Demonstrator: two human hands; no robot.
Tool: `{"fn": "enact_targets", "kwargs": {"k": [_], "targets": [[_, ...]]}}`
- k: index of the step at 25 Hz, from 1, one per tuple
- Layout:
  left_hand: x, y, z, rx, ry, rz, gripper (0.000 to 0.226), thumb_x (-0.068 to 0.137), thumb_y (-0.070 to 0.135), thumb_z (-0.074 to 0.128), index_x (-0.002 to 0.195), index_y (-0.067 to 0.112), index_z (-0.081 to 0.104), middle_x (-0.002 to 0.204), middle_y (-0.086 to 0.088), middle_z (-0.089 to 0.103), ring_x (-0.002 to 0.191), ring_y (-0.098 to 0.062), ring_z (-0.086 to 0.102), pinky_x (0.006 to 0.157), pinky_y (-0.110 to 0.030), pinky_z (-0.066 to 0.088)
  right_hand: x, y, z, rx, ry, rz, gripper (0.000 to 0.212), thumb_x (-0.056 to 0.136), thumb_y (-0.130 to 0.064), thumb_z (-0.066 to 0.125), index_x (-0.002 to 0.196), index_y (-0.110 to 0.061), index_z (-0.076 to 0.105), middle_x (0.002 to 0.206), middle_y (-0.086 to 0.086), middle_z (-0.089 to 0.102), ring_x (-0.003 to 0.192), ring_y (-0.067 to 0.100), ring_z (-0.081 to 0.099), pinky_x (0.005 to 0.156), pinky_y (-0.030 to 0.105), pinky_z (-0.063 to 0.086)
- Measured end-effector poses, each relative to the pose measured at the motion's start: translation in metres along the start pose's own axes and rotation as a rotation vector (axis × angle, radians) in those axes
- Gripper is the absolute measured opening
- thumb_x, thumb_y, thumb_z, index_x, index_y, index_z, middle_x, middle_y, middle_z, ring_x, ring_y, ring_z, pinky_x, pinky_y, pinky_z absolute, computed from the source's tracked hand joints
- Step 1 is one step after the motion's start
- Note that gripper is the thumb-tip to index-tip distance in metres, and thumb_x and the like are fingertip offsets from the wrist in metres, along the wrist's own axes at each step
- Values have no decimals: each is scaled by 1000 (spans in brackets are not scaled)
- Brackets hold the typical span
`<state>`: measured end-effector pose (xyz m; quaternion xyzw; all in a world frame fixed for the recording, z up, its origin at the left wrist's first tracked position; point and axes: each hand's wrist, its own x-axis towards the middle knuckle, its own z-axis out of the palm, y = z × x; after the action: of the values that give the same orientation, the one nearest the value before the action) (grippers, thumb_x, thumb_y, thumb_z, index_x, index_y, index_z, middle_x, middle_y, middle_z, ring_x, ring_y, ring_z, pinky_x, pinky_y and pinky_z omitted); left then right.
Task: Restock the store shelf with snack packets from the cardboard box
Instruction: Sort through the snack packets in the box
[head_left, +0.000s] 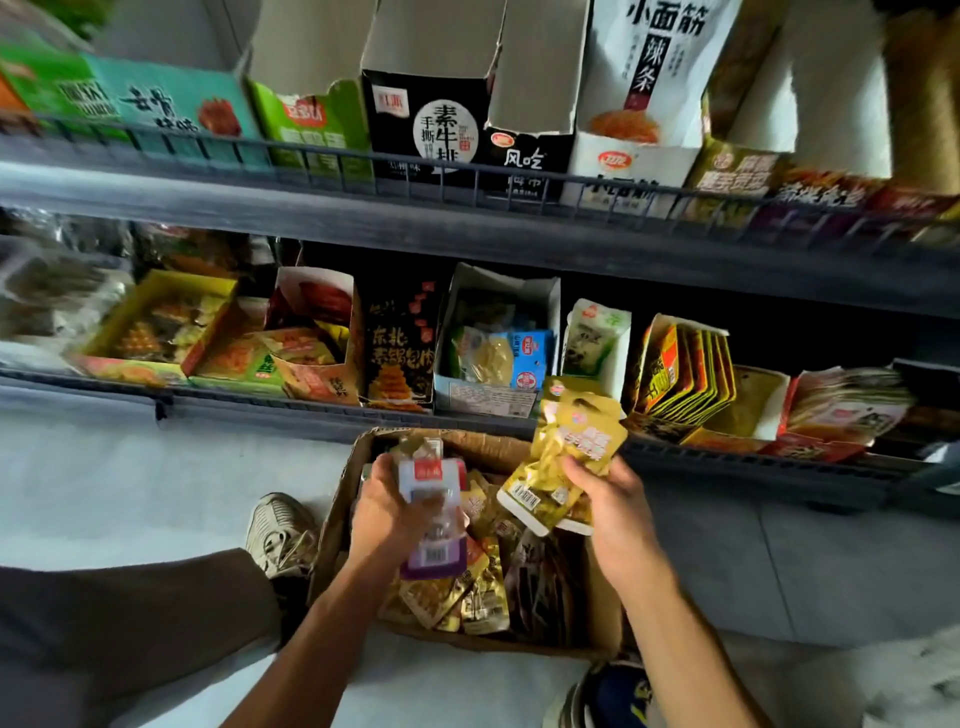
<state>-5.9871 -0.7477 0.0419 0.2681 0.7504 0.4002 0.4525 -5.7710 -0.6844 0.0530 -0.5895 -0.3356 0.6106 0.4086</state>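
Observation:
An open cardboard box (337, 525) sits on the floor below the shelf, filled with several mixed snack packets (483, 587). My left hand (387, 512) grips a stack of purple and white packets (431, 514) over the box's left half. My right hand (610, 506) holds a bunch of yellow packets (563, 457), lifted above the box's right side and close to the lower shelf's rail (727, 460). The lower shelf holds display cartons of packets; a white carton (496, 343) stands just behind the yellow bunch.
The upper shelf (467, 218) carries tall display cartons behind a wire rail. A yellow tray (156, 322) sits at lower left. My shoes (278, 532) (608, 696) and my bent leg (130, 623) flank the box on the pale floor.

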Motion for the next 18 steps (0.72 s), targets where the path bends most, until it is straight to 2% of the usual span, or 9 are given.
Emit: {"fn": "enact_targets", "kwargs": {"k": [2,4,5,7,9,11,13,15,18], "targets": [[-8,11,12,8,-78,141,79,82,35,77,148,26,35,142,-2,52,124,-25,57,102,-51,48,-13,-5,16,-318,12,-164,22,90,-32,70,111,-29,67,109,-5,72,94,11,69,81,30,56],[-20,35,26,-144,-399,180,81,76,46,75,147,31,39,136,9,53,128,-18,52,106,-41,44,-30,-10,42,-569,-26,-355,27,93,-27,66,119,-29,61,108,-6,69,89,8,68,69,21,56],[-24,45,31,-291,-506,153,71,75,44,75,139,29,49,129,5,62,124,-21,57,102,-39,48,-40,-13,55,-650,-107,-444,39,92,-23,65,129,-29,55,116,-8,66,99,7,66,75,20,56],[-24,59,27,-658,-497,-26,44,80,35,71,119,14,66,118,-12,69,113,-29,64,94,-39,51,-51,-20,68,-781,-382,-490,70,84,-28,63,149,-35,36,146,-12,46,130,6,45,105,26,45],[-23,66,15,-820,-452,-172,33,91,29,55,111,8,71,115,-21,70,100,-31,69,86,-41,52,-52,-37,66,-695,-512,-436,68,82,-40,64,147,-36,42,156,-17,31,138,3,35,112,28,40],[-26,74,5,-800,-491,-186,33,92,25,51,108,5,71,106,-22,72,89,-33,72,79,-43,54,-47,-51,58,-612,-295,-477,51,86,-42,69,134,-32,56,146,-13,45,125,3,50,98,22,50],[-32,91,5,-741,-490,-110,26,85,13,60,108,3,70,104,-22,73,87,-35,73,79,-46,59,-44,-63,50,-431,-193,-390,47,85,-42,73,128,-33,57,131,-10,59,112,8,62,92,30,54],[-39,109,8,-660,-410,-30,29,81,5,67,110,2,69,106,-22,73,91,-36,73,78,-45,61,-47,-73,51,-140,-299,-180,32,88,-27,72,120,-27,67,117,-2,72,105,15,69,93,40,55],[-43,123,9,-633,-297,4,26,86,12,69,111,3,68,103,-19,75,93,-37,73,82,-48,59,-51,-87,49,-23,-271,-133,25,91,-12,66,112,-23,72,108,0,76,103,16,71,96,43,53]]}}
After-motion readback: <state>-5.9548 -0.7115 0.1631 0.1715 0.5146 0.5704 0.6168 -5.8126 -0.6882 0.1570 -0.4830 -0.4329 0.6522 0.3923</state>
